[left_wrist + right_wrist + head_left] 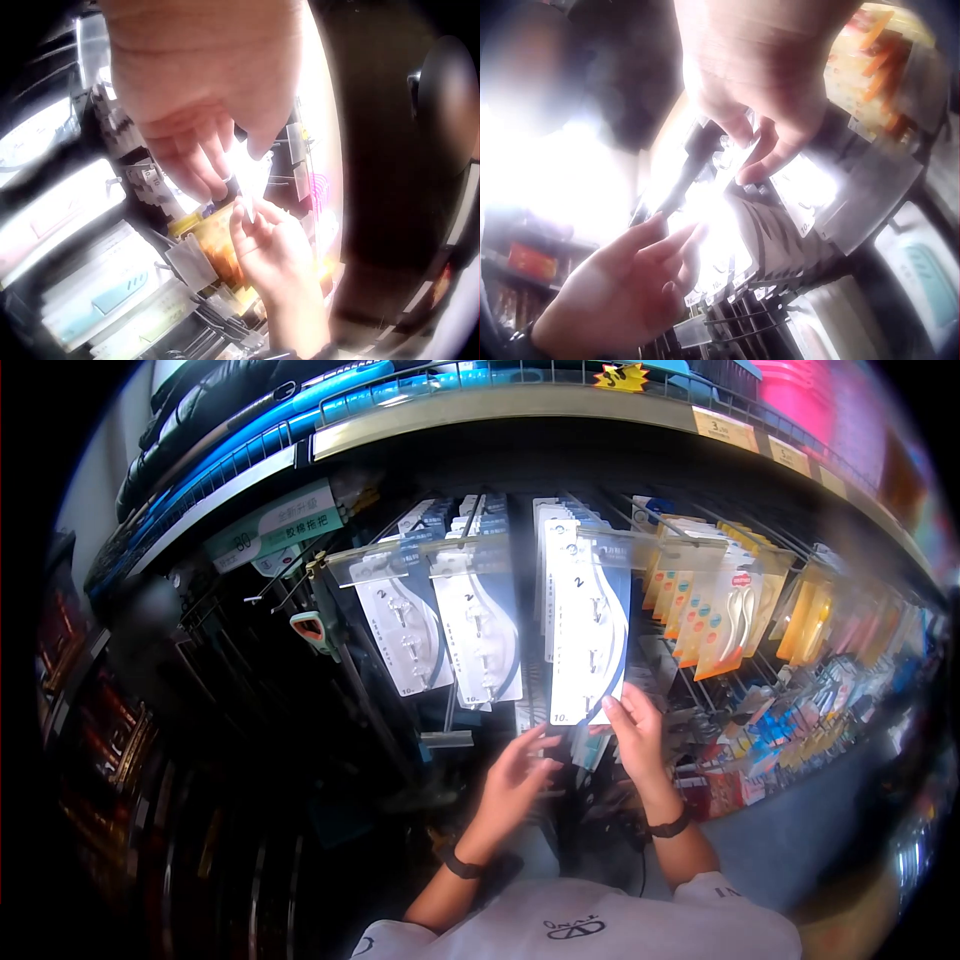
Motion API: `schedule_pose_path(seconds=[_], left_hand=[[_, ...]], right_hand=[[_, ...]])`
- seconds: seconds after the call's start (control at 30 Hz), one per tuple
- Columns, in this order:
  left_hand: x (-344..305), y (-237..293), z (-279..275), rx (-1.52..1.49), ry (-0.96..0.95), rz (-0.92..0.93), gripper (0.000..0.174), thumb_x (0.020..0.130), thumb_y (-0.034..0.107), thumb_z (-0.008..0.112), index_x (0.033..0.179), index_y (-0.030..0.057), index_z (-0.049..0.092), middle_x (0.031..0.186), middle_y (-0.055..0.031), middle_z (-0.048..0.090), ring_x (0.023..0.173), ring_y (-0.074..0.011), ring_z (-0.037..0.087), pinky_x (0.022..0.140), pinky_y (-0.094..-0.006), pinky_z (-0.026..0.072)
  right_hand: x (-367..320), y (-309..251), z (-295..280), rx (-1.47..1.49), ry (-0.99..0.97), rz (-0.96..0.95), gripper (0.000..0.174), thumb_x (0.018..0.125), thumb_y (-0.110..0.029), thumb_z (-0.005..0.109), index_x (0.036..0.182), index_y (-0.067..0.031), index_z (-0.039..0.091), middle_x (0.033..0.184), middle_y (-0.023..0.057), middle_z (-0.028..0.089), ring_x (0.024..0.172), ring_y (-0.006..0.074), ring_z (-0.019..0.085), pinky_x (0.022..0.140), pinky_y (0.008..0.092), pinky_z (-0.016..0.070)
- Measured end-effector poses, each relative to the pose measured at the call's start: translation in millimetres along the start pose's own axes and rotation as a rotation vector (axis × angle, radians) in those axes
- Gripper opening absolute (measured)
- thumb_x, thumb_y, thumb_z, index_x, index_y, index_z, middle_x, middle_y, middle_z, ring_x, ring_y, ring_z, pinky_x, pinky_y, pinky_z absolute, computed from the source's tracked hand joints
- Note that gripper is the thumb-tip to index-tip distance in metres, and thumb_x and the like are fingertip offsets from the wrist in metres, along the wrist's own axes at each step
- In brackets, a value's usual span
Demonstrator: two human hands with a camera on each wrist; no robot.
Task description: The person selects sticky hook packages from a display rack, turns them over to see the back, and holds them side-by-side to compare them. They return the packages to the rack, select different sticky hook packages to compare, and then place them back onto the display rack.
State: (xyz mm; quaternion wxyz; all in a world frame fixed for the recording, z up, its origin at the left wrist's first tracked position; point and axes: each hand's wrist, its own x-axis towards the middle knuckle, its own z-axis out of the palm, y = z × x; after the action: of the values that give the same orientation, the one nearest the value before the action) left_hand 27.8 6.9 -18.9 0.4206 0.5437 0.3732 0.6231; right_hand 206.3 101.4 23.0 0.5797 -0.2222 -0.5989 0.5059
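A white and blue hanging card of small clear hooks (pixel 588 630) faces me at the front of the middle rack in the head view. My right hand (pixel 637 735) pinches its lower right corner between thumb and fingers. In the right wrist view the same hand (pixel 761 82) reaches down, with the card partly hidden in glare. Just below the card's lower left corner is my left hand (pixel 515 775), fingers loosely spread and holding nothing. The left wrist view has the left hand (pixel 202 82) large at the top, facing the right hand (pixel 277 259).
Two more rows of hook cards (pixel 478 625) hang to the left. Orange-backed packets (pixel 725 620) hang on prongs at the right. Overhead runs a shelf edge (pixel 520 408) with price tags, and a green sign (pixel 275 532) hangs at the left.
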Motion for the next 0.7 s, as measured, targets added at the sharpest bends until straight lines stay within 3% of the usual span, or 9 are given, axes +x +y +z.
schedule_pose_path(seconds=[0.2, 0.37, 0.47, 0.6, 0.7], left_hand=[[-13.0, -0.8, -0.3, -0.018, 0.065, -0.030, 0.047, 0.096, 0.004, 0.058, 0.141, 0.0013, 0.044, 0.121, -0.0127, 0.064, 0.098, -0.0166, 0.066, 0.079, -0.0266, 0.0552], [-27.3, -6.0, -7.7, -0.043, 0.087, -0.039, 0.042, 0.097, 0.005, 0.058, 0.136, 0.0004, 0.046, 0.106, -0.0099, 0.068, 0.092, -0.0150, 0.066, 0.075, -0.0259, 0.0546], [-38.3, -4.9, -9.2, -0.054, 0.105, -0.075, 0.040, 0.097, 0.005, 0.058, 0.135, 0.0006, 0.046, 0.103, -0.0104, 0.068, 0.087, -0.0145, 0.066, 0.074, -0.0264, 0.0544], [-48.2, -4.9, -8.2, -0.052, 0.150, -0.099, 0.037, 0.098, 0.004, 0.057, 0.133, 0.0010, 0.047, 0.100, -0.0104, 0.067, 0.085, -0.0140, 0.065, 0.074, -0.0265, 0.0543], [-52.0, -7.9, -8.0, -0.068, 0.163, -0.133, 0.034, 0.098, 0.005, 0.057, 0.131, 0.0015, 0.048, 0.098, -0.0101, 0.067, 0.084, -0.0137, 0.065, 0.074, -0.0265, 0.0542]], right_hand=[[24.8, 18.6, -7.3, -0.009, 0.006, -0.007, 0.028, 0.102, -0.016, 0.053, 0.120, 0.0047, 0.055, 0.099, 0.0094, 0.068, 0.079, 0.0122, 0.066, 0.067, 0.0256, 0.0550], [62.3, 49.3, -19.3, -0.278, 0.061, -0.041, 0.027, 0.101, -0.015, 0.052, 0.119, 0.0054, 0.053, 0.097, 0.0120, 0.067, 0.075, 0.0143, 0.067, 0.062, 0.0265, 0.0542], [76.1, 51.0, -18.9, -0.393, 0.127, -0.016, 0.029, 0.100, -0.017, 0.053, 0.120, 0.0047, 0.053, 0.099, 0.0166, 0.066, 0.081, 0.0225, 0.069, 0.070, 0.0312, 0.0548], [72.7, 50.2, -22.1, -0.639, 0.192, -0.112, 0.034, 0.098, -0.018, 0.057, 0.125, 0.0034, 0.052, 0.108, 0.0219, 0.064, 0.102, 0.0342, 0.064, 0.088, 0.0403, 0.0504], [62.3, 50.6, -21.5, -0.681, 0.222, -0.254, 0.036, 0.096, -0.013, 0.060, 0.128, 0.0022, 0.052, 0.117, 0.0215, 0.060, 0.106, 0.0320, 0.062, 0.087, 0.0384, 0.0511]])
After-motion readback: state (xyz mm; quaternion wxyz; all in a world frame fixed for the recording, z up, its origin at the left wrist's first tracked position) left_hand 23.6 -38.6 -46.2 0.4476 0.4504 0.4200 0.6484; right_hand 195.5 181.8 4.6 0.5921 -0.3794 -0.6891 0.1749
